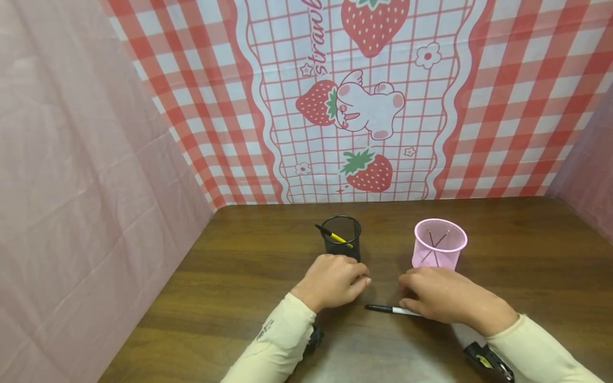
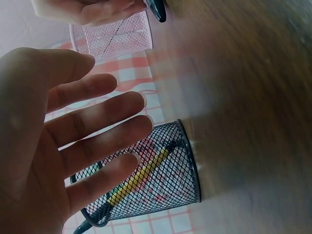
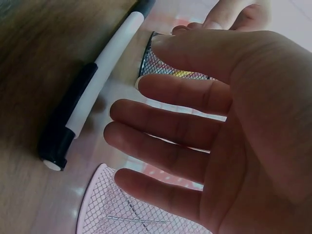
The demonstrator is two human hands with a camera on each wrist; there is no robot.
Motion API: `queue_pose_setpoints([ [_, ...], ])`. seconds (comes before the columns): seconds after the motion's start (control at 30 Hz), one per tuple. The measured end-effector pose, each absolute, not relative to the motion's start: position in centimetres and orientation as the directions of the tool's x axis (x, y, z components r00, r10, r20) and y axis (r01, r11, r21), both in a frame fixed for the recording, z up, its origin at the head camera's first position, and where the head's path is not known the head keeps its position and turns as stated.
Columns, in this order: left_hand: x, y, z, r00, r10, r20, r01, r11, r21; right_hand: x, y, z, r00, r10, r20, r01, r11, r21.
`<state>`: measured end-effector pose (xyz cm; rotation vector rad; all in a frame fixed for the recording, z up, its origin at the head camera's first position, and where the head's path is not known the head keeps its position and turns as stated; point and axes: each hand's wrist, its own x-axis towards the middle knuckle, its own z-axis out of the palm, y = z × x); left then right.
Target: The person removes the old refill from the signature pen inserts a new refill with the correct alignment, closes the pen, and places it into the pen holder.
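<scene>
My left hand (image 1: 332, 282) is just in front of a black mesh pen cup (image 1: 353, 253), fingers loosely extended and holding nothing. Inside that cup leans a yellow pen (image 1: 338, 238) with a black end. A white pen (image 3: 109, 68) with black ends and a black clip lies on the table between my hands. Over its clip end hovers my right hand (image 1: 445, 295), which hides part of it in the head view; the right wrist view shows relaxed fingers apart from the pen. Behind the right hand stands a pink mesh cup (image 1: 422, 256) with thin dark crossed lines showing in it.
The brown wooden table (image 1: 239, 276) bears both cups, side by side with a gap between them. A red-and-white checked strawberry cloth (image 1: 230, 106) hangs behind, and a pale pink curtain (image 1: 96, 186) hangs at the left.
</scene>
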<state>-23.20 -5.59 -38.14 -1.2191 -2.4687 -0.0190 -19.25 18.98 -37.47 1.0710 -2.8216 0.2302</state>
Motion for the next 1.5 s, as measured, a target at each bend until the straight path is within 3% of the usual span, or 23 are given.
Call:
queue_pose_setpoints([
  [0.7,-23.7,-5.9,-38.0,-0.567,0.755,0.330,0.763,0.632,-0.134,-19.3,19.5,-37.8,-0.799,-0.592,0.105,-0.601,0.791,-0.113],
  [1.03,-23.5,-6.1,-38.3,-0.552,0.759,0.346,0.767,0.625,-0.148,-19.3,19.4,-38.0,-0.787,-0.612,0.071,-0.615,0.773,-0.153],
  [1.5,-23.9,-6.4,-38.3,-0.560,0.756,0.338,0.767,0.627,-0.131,-19.1,18.8,-38.7,-0.755,-0.644,0.124,-0.656,0.744,-0.128],
])
